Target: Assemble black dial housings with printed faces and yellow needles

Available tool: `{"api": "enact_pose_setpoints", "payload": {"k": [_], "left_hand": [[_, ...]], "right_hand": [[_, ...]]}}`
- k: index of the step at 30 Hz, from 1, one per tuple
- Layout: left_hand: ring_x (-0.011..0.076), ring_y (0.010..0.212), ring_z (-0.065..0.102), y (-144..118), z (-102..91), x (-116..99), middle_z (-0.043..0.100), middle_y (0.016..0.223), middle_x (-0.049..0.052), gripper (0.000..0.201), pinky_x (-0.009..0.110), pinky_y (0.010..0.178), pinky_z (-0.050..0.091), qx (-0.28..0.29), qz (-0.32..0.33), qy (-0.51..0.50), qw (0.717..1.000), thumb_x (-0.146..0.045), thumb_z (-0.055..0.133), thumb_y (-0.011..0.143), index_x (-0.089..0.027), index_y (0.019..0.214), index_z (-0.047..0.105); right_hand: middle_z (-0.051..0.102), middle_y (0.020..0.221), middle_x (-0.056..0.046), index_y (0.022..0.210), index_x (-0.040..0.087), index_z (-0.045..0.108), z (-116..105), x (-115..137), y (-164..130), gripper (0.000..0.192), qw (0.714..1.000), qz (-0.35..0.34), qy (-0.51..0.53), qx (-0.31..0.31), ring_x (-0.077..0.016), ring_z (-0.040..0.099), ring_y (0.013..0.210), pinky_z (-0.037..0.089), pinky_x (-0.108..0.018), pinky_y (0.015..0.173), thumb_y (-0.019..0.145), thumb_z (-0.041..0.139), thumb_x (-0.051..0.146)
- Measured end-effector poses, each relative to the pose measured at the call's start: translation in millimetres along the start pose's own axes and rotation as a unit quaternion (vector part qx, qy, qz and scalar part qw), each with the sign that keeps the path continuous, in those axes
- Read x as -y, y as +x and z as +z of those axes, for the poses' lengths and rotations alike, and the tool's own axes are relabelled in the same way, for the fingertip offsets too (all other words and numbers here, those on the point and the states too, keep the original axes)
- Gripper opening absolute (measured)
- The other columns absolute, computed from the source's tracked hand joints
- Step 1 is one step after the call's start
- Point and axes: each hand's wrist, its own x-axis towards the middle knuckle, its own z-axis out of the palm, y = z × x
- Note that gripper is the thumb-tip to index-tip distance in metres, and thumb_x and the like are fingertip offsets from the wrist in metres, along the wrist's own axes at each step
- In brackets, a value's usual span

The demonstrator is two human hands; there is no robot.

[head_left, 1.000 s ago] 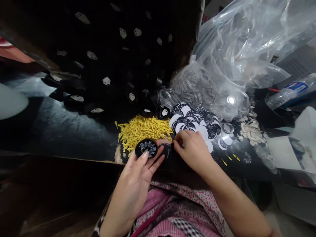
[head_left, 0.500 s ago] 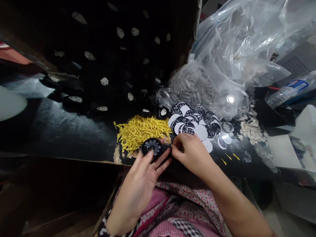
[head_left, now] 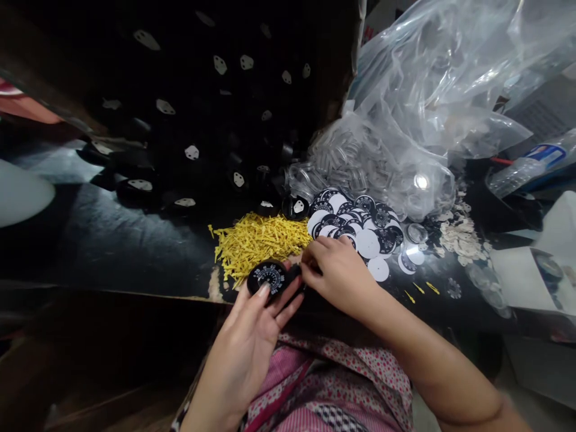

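Your left hand (head_left: 249, 345), low in the middle of the frame, holds a round black gauge dial with white scale markings (head_left: 266, 277) face-up, fingers curled under and around its rim, apparently so the face stays open to the other hand. Your right hand (head_left: 339, 273) sits just right of the dial, its fingertips drawn narrowly together at the dial's edge. Whether they pinch a small part cannot be told; the tips are hidden.

The heap of thin yellow plastic pointers (head_left: 258, 240) lies just above the dial, and the spread of round black-and-white printed discs (head_left: 355, 225) just above your right hand, both seemingly kept within short reach.

The black glossy tabletop (head_left: 112, 240) ends in a worn front edge directly beneath your hands. Its left half offers open room. The upper right is crowded by a large crumpled clear plastic bag (head_left: 427, 90) holding clear lens covers, with pale chips (head_left: 459, 237) beside it. Black round housings with white tags (head_left: 193, 150) fill the dark upper left. A clear plastic bottle (head_left: 531, 165) lies at the right edge.
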Motion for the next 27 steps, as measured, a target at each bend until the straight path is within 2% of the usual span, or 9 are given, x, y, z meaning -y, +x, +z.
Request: {"api": "enact_pose_setpoints", "payload": {"k": [3, 5, 9, 11, 14, 18, 20, 23, 27], "left_hand": [[0.0262, 0.112, 0.067, 6, 4.6, -1, 0.07, 0.124, 0.007, 0.024, 0.045, 0.099, 0.054, 0.022, -0.053, -0.048, 0.997, -0.023, 0.058, 0.091, -0.023, 0.112, 0.07], [0.0243, 0.112, 0.067, 7, 7.2, 0, 0.072, 0.12, 0.008, 0.023, 0.04, 0.099, 0.054, 0.03, -0.044, -0.06, 0.997, -0.02, 0.055, 0.092, -0.02, 0.109, 0.071], [0.0241, 0.116, 0.065, 2, 8.8, 6, 0.072, 0.119, 0.012, 0.025, 0.034, 0.098, 0.054, 0.031, 0.029, -0.024, 0.999, -0.024, 0.058, 0.092, -0.016, 0.112, 0.07], [0.0236, 0.118, 0.063, -2, 8.6, 9, 0.071, 0.121, 0.01, 0.027, 0.032, 0.097, 0.054, 0.026, 0.065, -0.001, 0.998, -0.025, 0.06, 0.092, -0.019, 0.116, 0.068], [0.0229, 0.119, 0.063, -6, 8.5, 10, 0.071, 0.121, 0.008, 0.027, 0.032, 0.099, 0.052, 0.029, 0.085, 0.026, 0.996, -0.026, 0.063, 0.09, -0.023, 0.117, 0.068], [0.0208, 0.117, 0.064, -2, 10.7, 8, 0.072, 0.118, 0.005, 0.031, 0.031, 0.102, 0.05, 0.006, 0.127, 0.068, 0.99, -0.028, 0.063, 0.09, -0.027, 0.121, 0.064], [0.0199, 0.117, 0.064, 3, 11.8, 10, 0.072, 0.119, 0.002, 0.035, 0.029, 0.101, 0.05, -0.002, 0.121, 0.09, 0.989, -0.027, 0.067, 0.087, -0.029, 0.122, 0.063], [0.021, 0.119, 0.062, 11, 10.0, 18, 0.071, 0.119, 0.001, 0.035, 0.03, 0.102, 0.05, 0.019, 0.082, 0.131, 0.988, -0.027, 0.071, 0.083, -0.029, 0.118, 0.066], [0.021, 0.124, 0.058, 15, 2.6, 26, 0.068, 0.124, 0.001, 0.033, 0.031, 0.107, 0.044, 0.048, 0.123, 0.2, 0.971, -0.031, 0.069, 0.086, -0.029, 0.119, 0.065]], "right_hand": [[0.067, 0.089, -0.002, 0.084, 0.019, 0.061, -2, -1, -11, 0.003, 0.987, 0.01, 0.155, -0.042, -0.0166, 0.06, 0.083, 0.037, -0.033, 0.081, 0.088, 0.06, 0.019], [0.066, 0.092, -0.002, 0.085, 0.02, 0.06, -3, -1, -18, 0.004, 0.977, 0.018, 0.2, -0.068, -0.0172, 0.06, 0.088, 0.039, -0.033, 0.083, 0.087, 0.059, 0.017], [0.063, 0.094, -0.005, 0.087, 0.019, 0.06, -5, 1, -28, 0.003, 0.979, 0.037, 0.187, -0.07, -0.0194, 0.058, 0.09, 0.04, -0.035, 0.084, 0.088, 0.061, 0.022], [0.062, 0.091, -0.005, 0.085, 0.019, 0.059, -7, 3, -30, 0.008, 0.986, 0.039, 0.15, -0.063, -0.0192, 0.057, 0.086, 0.039, -0.035, 0.082, 0.089, 0.061, 0.025], [0.061, 0.089, -0.004, 0.081, 0.018, 0.058, -10, 5, -32, 0.012, 0.99, 0.036, 0.121, -0.061, -0.0182, 0.055, 0.082, 0.037, -0.035, 0.08, 0.092, 0.057, 0.024], [0.06, 0.087, -0.001, 0.084, 0.02, 0.059, -15, 6, -35, 0.009, 0.975, 0.02, 0.214, -0.062, -0.0164, 0.056, 0.084, 0.038, -0.032, 0.08, 0.093, 0.057, 0.022], [0.06, 0.086, -0.001, 0.087, 0.02, 0.061, -16, 8, -37, 0.008, 0.965, 0.016, 0.253, -0.065, -0.0157, 0.056, 0.084, 0.039, -0.031, 0.079, 0.094, 0.056, 0.021], [0.06, 0.086, -0.001, 0.086, 0.02, 0.061, -15, 10, -37, 0.01, 0.971, 0.033, 0.231, -0.057, -0.0164, 0.056, 0.084, 0.037, -0.032, 0.077, 0.094, 0.055, 0.02], [0.061, 0.086, -0.002, 0.085, 0.019, 0.06, -16, 11, -37, 0.01, 0.978, 0.045, 0.201, -0.039, -0.0167, 0.055, 0.083, 0.035, -0.033, 0.078, 0.094, 0.056, 0.02]]}}
